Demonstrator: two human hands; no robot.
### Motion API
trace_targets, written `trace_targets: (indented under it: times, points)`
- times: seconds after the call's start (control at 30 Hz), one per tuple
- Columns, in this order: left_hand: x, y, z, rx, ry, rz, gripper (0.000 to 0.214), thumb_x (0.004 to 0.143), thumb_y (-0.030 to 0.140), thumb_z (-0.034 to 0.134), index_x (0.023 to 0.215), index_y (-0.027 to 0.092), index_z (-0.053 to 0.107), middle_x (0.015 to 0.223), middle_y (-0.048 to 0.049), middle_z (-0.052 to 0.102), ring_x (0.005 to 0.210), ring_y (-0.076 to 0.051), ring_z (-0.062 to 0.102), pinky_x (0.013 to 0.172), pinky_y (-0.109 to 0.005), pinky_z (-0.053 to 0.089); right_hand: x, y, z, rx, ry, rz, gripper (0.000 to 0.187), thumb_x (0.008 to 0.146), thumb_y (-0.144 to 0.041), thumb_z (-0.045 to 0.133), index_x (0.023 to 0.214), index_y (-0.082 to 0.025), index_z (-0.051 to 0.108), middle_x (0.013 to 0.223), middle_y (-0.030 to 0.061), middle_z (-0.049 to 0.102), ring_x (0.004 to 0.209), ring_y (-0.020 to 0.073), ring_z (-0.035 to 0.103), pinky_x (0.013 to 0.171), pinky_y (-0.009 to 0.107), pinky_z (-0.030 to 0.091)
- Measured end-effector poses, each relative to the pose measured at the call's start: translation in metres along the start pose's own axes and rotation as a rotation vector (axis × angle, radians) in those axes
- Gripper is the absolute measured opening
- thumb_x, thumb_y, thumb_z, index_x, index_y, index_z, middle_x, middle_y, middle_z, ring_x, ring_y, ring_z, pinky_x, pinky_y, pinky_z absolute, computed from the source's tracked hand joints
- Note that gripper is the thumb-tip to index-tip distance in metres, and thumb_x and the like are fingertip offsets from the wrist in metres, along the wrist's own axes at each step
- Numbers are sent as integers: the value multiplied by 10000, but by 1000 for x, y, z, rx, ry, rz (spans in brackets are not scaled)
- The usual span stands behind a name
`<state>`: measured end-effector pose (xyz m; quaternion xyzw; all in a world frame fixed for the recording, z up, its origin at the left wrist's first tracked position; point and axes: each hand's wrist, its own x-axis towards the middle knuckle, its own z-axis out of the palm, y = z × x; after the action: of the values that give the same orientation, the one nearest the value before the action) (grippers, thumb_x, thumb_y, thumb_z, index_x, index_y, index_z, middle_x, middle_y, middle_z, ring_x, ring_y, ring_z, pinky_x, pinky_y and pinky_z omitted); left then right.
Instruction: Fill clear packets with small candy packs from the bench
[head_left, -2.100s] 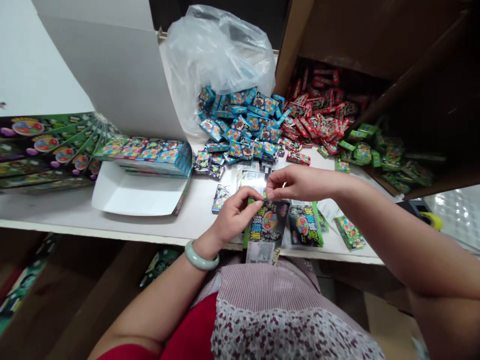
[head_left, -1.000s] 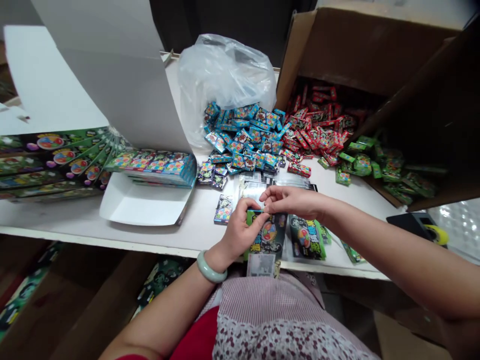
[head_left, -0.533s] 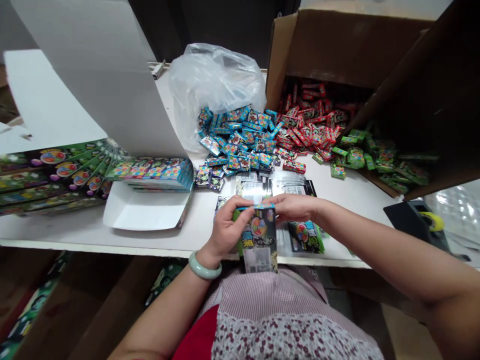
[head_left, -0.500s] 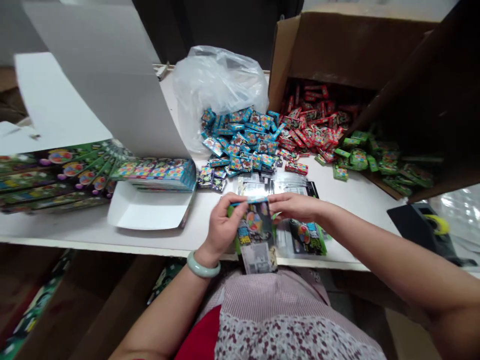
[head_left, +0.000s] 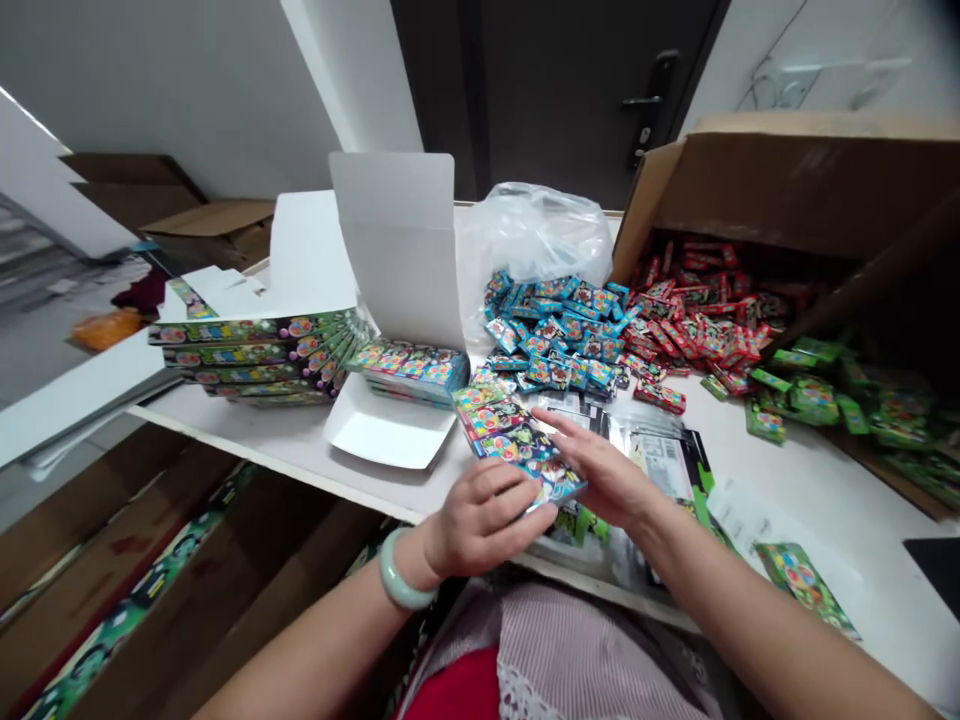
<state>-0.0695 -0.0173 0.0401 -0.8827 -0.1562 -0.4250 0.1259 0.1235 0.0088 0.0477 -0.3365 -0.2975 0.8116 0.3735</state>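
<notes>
My left hand [head_left: 484, 515] is closed on the near end of a long clear packet [head_left: 517, 440] filled with a row of small colourful boxes. The packet points away to the upper left, above the white table [head_left: 292, 440]. My right hand [head_left: 607, 475] lies on the packet's right side with its fingers stretched out flat. Under my hands are flat empty packets [head_left: 660, 460] with black and green print. A pale green bangle [head_left: 401, 585] sits on my left wrist.
An open white display box [head_left: 390, 430] holds filled packets, with a fanned stack of green boxes [head_left: 255, 355] to its left. Blue small boxes [head_left: 555, 335] spill from a clear plastic bag [head_left: 536, 235]. Red ones [head_left: 697, 325] and green ones [head_left: 832, 395] lie in a tipped cardboard carton [head_left: 787, 180].
The packet was upright between both hands' fingertips; now it lies slanted to the upper left with my right hand flat on it. The view has swung left and up.
</notes>
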Motion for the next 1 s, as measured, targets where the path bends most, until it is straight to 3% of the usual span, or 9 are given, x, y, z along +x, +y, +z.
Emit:
trace_targets:
  times: [0.17, 0.5, 0.57, 0.6, 0.67, 0.73, 0.83, 0.93, 1.0]
  points:
    - [-33, 12, 10, 21, -3, -173, 218, 854, 92, 530, 1024, 192, 621, 962, -61, 665, 1024, -188, 580, 906, -372, 511, 6, 18, -4, -24, 66, -25, 621, 671, -255, 740, 1251, -262, 518, 1118, 16, 646, 682, 100, 590, 574, 207, 453]
    - [-48, 21, 18, -68, -45, -292, 311, 813, 114, 598, 1095, 245, 596, 1036, -55, 669, 1058, -211, 601, 975, -420, 455, 3, 20, -8, -60, 72, -106, 636, 659, -198, 695, 1253, -297, 490, 1310, 49, 568, 1014, 198, 628, 808, 298, 500]
    - [-49, 19, 17, -138, 19, -473, 377, 801, 229, 678, 1161, 259, 569, 1102, -71, 645, 1081, -237, 588, 978, -446, 446, 6, 20, -11, -107, 85, -105, 641, 666, -220, 681, 1275, -296, 496, 1322, 50, 567, 1069, 219, 613, 850, 332, 497]
    - [-48, 17, 17, -193, 96, -650, 422, 796, 291, 699, 1189, 259, 550, 1126, -80, 631, 1061, -237, 592, 947, -434, 465, 8, 20, -12, -144, 95, -113, 633, 671, -231, 673, 1279, -294, 508, 1335, 49, 562, 1120, 230, 590, 887, 350, 486]
    - [-44, 9, 16, -430, 273, -1111, 467, 789, 380, 706, 1196, 233, 530, 1061, -85, 634, 871, -196, 631, 748, -346, 526, 15, 19, -13, -240, 103, -146, 589, 688, -244, 656, 1264, -293, 549, 1375, 37, 537, 1238, 235, 512, 983, 377, 432]
    - [-39, -2, 14, -730, 367, -1458, 440, 777, 415, 707, 1120, 185, 558, 897, -58, 647, 557, -110, 563, 479, -237, 442, 24, 18, -11, -348, 80, -195, 532, 708, -249, 646, 1234, -300, 588, 1405, 19, 514, 1319, 222, 431, 1060, 378, 362]
    - [-36, -23, 6, -898, 438, -1573, 416, 722, 448, 734, 968, 149, 585, 751, -11, 622, 371, -32, 397, 354, -187, 292, 35, 15, -7, -460, 69, -263, 524, 740, -320, 653, 1257, -295, 574, 1396, 42, 519, 1284, 231, 465, 1047, 398, 378]
    - [-41, -55, -12, -789, 631, -1574, 399, 695, 447, 742, 901, 177, 533, 646, 52, 557, 399, -34, 436, 392, -164, 344, 36, 11, -9, -527, 122, -340, 545, 763, -412, 660, 1279, -282, 541, 1377, 72, 524, 1185, 234, 537, 987, 413, 430]
    - [-48, -82, -25, -711, 741, -1579, 400, 673, 428, 757, 862, 187, 500, 606, 71, 530, 430, -42, 479, 432, -157, 392, 31, 10, -14, -587, 120, -344, 445, 792, -443, 640, 1196, -264, 593, 1301, 77, 579, 1130, 231, 568, 973, 413, 437]
